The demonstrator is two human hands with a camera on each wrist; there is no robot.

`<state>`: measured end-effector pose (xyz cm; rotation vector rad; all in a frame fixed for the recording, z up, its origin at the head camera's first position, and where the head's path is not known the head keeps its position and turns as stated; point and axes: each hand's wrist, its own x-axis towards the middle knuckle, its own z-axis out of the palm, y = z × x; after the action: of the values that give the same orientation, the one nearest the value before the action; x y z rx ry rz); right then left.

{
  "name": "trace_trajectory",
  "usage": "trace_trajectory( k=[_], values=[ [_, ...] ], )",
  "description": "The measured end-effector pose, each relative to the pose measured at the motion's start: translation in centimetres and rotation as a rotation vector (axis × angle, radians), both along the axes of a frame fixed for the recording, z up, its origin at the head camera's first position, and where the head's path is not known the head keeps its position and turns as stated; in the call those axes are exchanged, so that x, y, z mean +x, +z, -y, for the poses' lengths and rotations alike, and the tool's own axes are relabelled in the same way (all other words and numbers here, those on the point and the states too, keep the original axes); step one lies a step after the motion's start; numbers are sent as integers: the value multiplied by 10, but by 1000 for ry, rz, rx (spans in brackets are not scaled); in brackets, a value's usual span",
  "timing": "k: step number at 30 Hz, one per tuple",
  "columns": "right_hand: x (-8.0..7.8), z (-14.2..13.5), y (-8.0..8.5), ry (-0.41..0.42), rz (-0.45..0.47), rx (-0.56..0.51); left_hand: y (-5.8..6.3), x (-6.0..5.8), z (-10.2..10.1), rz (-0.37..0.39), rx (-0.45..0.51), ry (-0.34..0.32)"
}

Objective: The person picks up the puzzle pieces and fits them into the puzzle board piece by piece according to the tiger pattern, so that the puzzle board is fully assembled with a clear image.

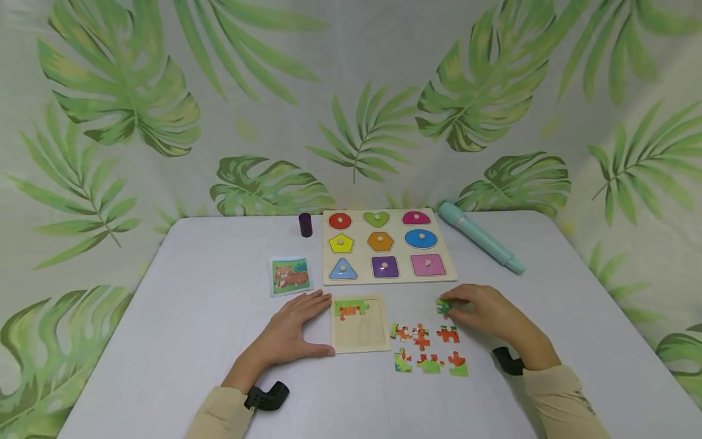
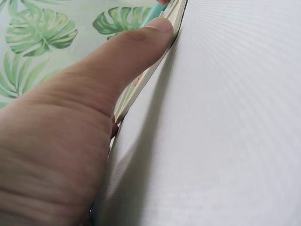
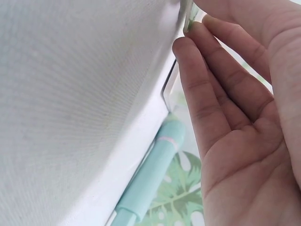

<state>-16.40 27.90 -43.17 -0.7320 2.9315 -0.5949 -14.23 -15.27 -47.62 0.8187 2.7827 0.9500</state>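
In the head view my right hand (image 1: 481,310) pinches a green jigsaw puzzle piece (image 1: 443,306) between thumb and fingers. The right wrist view shows only that piece's thin edge (image 3: 189,18) at the fingertips. My left hand (image 1: 290,329) lies spread beside the wooden puzzle tray (image 1: 361,337), with its fingers and thumb touching the tray's left side. Joined green and orange pieces (image 1: 349,308) fill the tray's upper left part. Several loose puzzle pieces (image 1: 431,364) lie right of the tray, below my right hand. In the left wrist view the thumb (image 2: 136,44) reaches along the tray's edge.
Behind the tray lies a shape board (image 1: 389,265) with knobbed coloured shapes. A picture card of a tiger-like animal (image 1: 291,276) is left of it, and a dark purple cylinder (image 1: 305,225) stands farther back. A teal pen-like tool (image 1: 482,238) lies at the back right.
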Motion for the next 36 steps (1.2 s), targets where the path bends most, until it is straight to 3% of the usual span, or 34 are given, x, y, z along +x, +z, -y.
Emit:
trace_trajectory(
  k=[11, 20, 30, 36],
  values=[
    [0, 2, 1, 36, -38, -11, 0, -1, -1, -2, -5, 3],
    [1, 9, 1, 13, -49, -18, -2, -3, 0, -13, 1, -8],
    [-5, 15, 15, 30, -83, -41, 1, -5, -2, -32, -6, -11],
    [-5, 19, 18, 24, -51, -73, 1, -4, -2, 10, -14, 1]
  ],
)
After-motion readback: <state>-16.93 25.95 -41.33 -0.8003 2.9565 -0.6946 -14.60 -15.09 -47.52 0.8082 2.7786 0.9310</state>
